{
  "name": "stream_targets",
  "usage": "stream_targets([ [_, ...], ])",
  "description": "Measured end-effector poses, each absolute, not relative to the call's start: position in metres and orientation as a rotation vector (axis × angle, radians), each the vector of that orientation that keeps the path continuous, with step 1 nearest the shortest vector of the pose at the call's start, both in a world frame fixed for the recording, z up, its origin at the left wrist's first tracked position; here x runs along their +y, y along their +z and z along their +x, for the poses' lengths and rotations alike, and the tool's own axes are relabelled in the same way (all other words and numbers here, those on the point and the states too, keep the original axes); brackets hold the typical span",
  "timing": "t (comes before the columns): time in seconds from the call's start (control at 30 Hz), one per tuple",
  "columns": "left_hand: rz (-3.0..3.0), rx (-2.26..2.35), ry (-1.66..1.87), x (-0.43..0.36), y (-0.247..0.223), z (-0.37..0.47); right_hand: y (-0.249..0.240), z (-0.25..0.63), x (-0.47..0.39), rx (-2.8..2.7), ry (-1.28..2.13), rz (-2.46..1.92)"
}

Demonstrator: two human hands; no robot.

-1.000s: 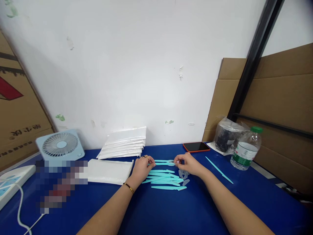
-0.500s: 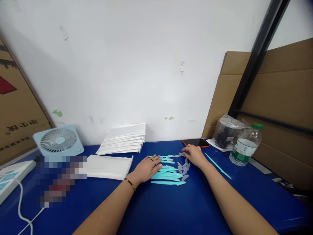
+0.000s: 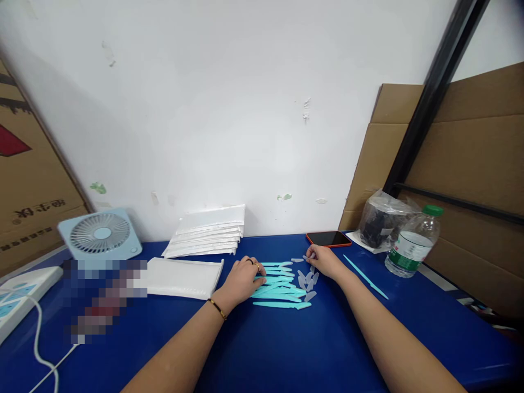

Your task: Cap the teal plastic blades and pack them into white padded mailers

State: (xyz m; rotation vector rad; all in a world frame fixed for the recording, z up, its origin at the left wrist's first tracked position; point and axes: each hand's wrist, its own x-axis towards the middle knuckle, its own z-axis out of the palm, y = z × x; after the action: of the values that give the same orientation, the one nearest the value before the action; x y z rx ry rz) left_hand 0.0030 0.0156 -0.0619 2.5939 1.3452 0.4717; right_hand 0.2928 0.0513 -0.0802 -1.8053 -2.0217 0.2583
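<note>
Several turquoise plastic sticks [image 3: 282,305] lie in a loose row on the blue table. My left hand [image 3: 244,278] rests over their left ends with its fingers curled around them; whether it grips one is hidden. Beside their right ends is a group of small translucent caps [image 3: 310,285]. My right hand [image 3: 323,260] is pinched at the top of this group, on a translucent cap [image 3: 305,258]. A single turquoise stick [image 3: 365,277] lies apart, right of my right hand.
An orange-edged phone [image 3: 328,238] lies behind my right hand. White padded envelopes [image 3: 180,277] are at the left, with a stack [image 3: 208,229] behind. A fan [image 3: 101,234] and power strip [image 3: 24,292] stand further left, a bottle [image 3: 411,245] at the right.
My left hand has drawn slightly left and its fingers have curled more. The fingers of my right hand have closed into a pinch, close to where they were.
</note>
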Motion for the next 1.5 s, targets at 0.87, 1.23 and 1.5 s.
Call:
stream_targets([
  [0.87,2.5,1.396,0.604,0.018,-0.054,0.006,-0.062,0.26,0.021,-2.0,0.975,-1.208],
  [1.23,2.484,1.493,0.566,0.021,-0.056,0.0,-0.046,0.263,0.011,-2.266,0.601,-1.181],
  [1.5,2.441,1.46,0.418,0.018,-0.054,-0.001,-0.047,0.269,0.01,-2.456,0.709,-1.216],
])
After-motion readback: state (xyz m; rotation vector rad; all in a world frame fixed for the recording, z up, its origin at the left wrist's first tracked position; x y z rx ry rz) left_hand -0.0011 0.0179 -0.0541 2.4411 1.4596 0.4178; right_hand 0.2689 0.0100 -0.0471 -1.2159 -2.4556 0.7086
